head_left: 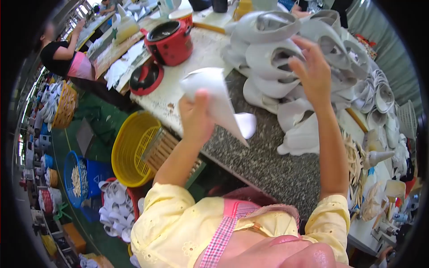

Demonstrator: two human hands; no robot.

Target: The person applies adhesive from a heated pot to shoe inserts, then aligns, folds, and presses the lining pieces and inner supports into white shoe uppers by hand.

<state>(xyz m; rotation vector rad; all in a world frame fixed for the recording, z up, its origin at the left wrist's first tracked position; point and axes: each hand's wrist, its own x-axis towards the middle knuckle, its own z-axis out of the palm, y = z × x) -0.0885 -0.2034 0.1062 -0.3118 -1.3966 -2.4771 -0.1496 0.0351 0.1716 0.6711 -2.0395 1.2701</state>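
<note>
My left hand (pixel 196 117) is closed on a white curved sheet piece (pixel 213 91), thumb on its face, held above the worktop and slightly blurred. A smaller white rounded part (pixel 246 125) shows beside its lower edge; whether the two are joined I cannot tell. My right hand (pixel 315 73) reaches over a heap of white molded pieces with oval openings (pixel 270 56). Its thumb and fingers are apart, with nothing visible between them. Whether the fingertips touch the heap is unclear. Below that hand, another white piece (pixel 301 138) lies on the speckled stone slab (pixel 268 163).
A red pot (pixel 170 42) and its lid (pixel 146 78) stand at the table's far left. Beside the table are a yellow basket (pixel 134 147) and a blue basket (pixel 76 181). More white pieces (pixel 380 96) are stacked at right. Another person (pixel 62 53) stands at upper left.
</note>
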